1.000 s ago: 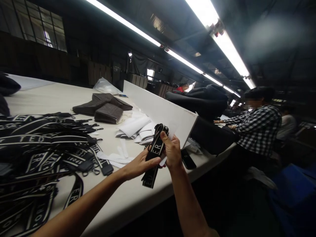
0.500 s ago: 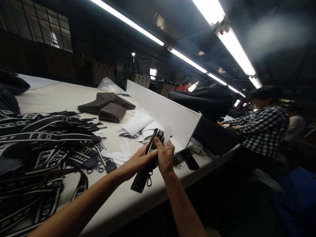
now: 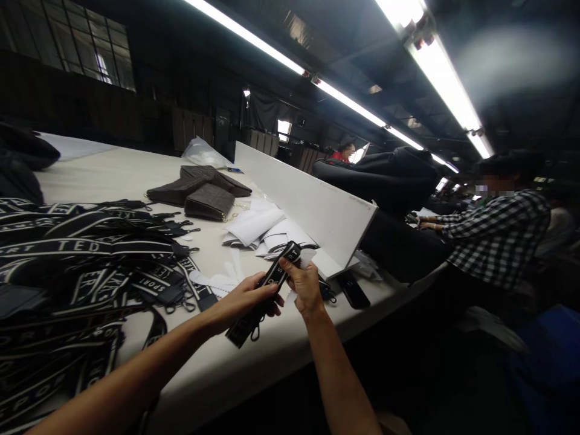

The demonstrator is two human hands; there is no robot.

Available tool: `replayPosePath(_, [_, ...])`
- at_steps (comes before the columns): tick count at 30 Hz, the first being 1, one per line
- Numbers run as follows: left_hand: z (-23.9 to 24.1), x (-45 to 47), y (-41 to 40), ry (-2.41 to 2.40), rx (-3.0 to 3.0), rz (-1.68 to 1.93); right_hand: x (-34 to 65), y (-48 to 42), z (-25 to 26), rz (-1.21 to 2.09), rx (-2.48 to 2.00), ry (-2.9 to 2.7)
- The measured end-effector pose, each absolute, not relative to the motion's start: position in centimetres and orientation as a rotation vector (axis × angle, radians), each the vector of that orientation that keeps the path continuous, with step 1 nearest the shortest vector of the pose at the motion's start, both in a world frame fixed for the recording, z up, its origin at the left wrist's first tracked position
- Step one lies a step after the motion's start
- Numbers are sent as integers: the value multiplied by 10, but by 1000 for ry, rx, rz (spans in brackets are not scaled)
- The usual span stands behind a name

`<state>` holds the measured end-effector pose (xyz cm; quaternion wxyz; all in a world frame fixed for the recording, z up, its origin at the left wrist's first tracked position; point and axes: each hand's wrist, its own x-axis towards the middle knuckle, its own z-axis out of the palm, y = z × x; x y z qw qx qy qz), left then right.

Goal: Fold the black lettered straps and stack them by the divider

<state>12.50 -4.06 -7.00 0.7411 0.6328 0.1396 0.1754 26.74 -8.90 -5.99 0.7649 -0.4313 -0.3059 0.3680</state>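
Observation:
A folded black strap [image 3: 277, 271] with white lettering is held slantwise over the table's front edge. Around its middle, my left hand [image 3: 258, 296] is closed, thumb on top. My right hand [image 3: 304, 283] grips its upper end, thumb pressed on the webbing, and a piece of white paper [image 3: 307, 258] shows by its fingers. A metal snap hook [image 3: 255, 332] hangs under the strap near its lower end. To the left lies a big heap of similar straps [image 3: 81, 246] with dark hooks at their ends. White paper sheets [image 3: 256, 223] lie just beyond my hands.
Dark quilted bags [image 3: 211, 201] sit behind the papers, near a clear plastic bag [image 3: 203, 153]. A white upright board [image 3: 308, 199] stands along the right. Beside it lies a black phone [image 3: 353, 290]. A person in a checked shirt [image 3: 502, 220] works at dark fabric [image 3: 389, 241] farther right.
The strap has tilted further over and shifted slightly left and down at its lower end. My left hand has slid a little away from my right. The view has turned slightly.

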Motion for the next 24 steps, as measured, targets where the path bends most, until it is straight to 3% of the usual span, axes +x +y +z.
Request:
replayPosePath(9, [-84,99,1,677,1315,783,293,-60,-103,1125,-1112,-708])
replayPosePath(16, [-90,92,12,447,1267,546,264,-25,-132,1098,-1038,-794])
replayPosePath(24, [-110,90,25,541,1197,525,249,-20,-138,1250,-1034,-928])
